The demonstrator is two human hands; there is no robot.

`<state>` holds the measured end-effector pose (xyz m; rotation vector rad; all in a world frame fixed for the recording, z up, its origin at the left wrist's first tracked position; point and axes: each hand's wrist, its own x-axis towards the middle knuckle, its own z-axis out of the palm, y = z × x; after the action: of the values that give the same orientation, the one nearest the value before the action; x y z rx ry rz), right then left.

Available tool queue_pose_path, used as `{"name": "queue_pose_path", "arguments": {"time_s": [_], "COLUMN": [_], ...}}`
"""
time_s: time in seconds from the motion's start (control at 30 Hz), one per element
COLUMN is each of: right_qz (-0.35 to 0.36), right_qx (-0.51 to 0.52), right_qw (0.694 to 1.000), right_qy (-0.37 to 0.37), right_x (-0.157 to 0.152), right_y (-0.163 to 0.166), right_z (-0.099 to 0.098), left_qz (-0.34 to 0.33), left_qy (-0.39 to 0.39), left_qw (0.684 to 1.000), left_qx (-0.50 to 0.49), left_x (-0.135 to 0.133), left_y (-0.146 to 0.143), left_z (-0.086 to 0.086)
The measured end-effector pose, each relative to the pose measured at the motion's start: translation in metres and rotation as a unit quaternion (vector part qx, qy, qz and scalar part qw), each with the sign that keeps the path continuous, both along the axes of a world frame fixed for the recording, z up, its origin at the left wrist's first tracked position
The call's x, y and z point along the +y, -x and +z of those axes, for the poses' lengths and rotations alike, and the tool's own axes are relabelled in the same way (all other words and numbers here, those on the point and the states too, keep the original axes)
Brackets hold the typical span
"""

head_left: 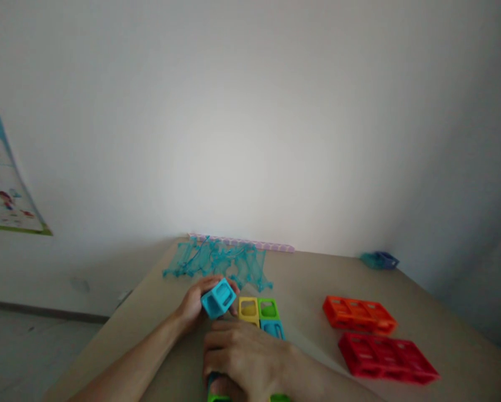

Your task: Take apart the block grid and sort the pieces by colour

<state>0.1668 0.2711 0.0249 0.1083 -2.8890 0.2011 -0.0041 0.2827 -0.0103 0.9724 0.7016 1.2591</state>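
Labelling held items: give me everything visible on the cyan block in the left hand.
The cyan block is a small hollow cube, plastic by its look, with rectangular window openings in the faces that show. It is lifted off the table and tilted, one corner up. The left hand grips it from behind and the left side. It sits just left of the yellow block; whether they touch cannot be told.

The right hand (244, 357) covers most of the block cluster (262, 315) beneath it, and the picture's bottom edge cuts off 2 green pieces (217, 398). The small blue object (380, 259) at the table's (309, 279) far corner is too blurred to identify.
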Motion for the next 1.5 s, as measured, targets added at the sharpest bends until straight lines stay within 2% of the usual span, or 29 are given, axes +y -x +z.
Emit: {"name": "queue_pose_path", "arguments": {"time_s": [0.17, 0.3, 0.47, 0.67, 0.73, 0.83, 0.9, 0.97, 1.07, 1.3, 1.5], "right_qz": [-0.008, -0.011, -0.013, -0.066, -0.092, -0.192, -0.263, -0.299, -0.305, -0.293, -0.343], "right_qx": [0.009, 0.034, 0.097, 0.176, 0.232, 0.340, 0.376, 0.380, 0.365, 0.369, 0.361], "right_qw": [0.999, 0.997, 0.990, 0.979, 0.965, 0.915, 0.879, 0.861, 0.861, 0.860, 0.827], "right_qy": [0.033, 0.072, 0.102, 0.084, 0.080, 0.105, 0.132, 0.157, 0.178, 0.198, 0.263], "right_x": [0.001, 0.003, 0.002, -0.004, -0.005, -0.003, -0.001, 0.002, 0.003, 0.004, 0.009], "right_y": [-0.003, -0.003, -0.002, -0.007, -0.009, -0.009, -0.006, -0.003, 0.000, 0.000, 0.003], "right_z": [0.003, -0.002, -0.004, 0.008, 0.007, 0.002, -0.002, -0.005, -0.007, -0.012, -0.014], "left_qz": [0.003, 0.011, 0.028, 0.103, 0.137, 0.174, 0.161, 0.119, 0.076, 0.091, 0.106], "left_qy": [-0.010, -0.008, -0.011, -0.015, -0.011, 0.009, 0.002, -0.012, -0.016, -0.028, -0.064], "left_qw": [1.000, 1.000, 0.999, 0.991, 0.988, 0.985, 0.985, 0.988, 0.991, 0.991, 0.987], "left_qx": [-0.001, 0.015, 0.040, 0.079, 0.065, 0.002, -0.058, -0.100, -0.105, -0.097, -0.105], "left_x": [-0.001, -0.001, -0.002, -0.003, 0.001, 0.007, 0.008, 0.007, 0.004, 0.003, 0.003], "left_y": [0.000, 0.001, -0.001, 0.004, 0.006, 0.007, 0.007, 0.006, 0.006, 0.009, 0.006], "left_z": [0.000, 0.003, 0.009, 0.010, 0.008, 0.004, 0.001, -0.001, -0.002, 0.000, 0.007]}}
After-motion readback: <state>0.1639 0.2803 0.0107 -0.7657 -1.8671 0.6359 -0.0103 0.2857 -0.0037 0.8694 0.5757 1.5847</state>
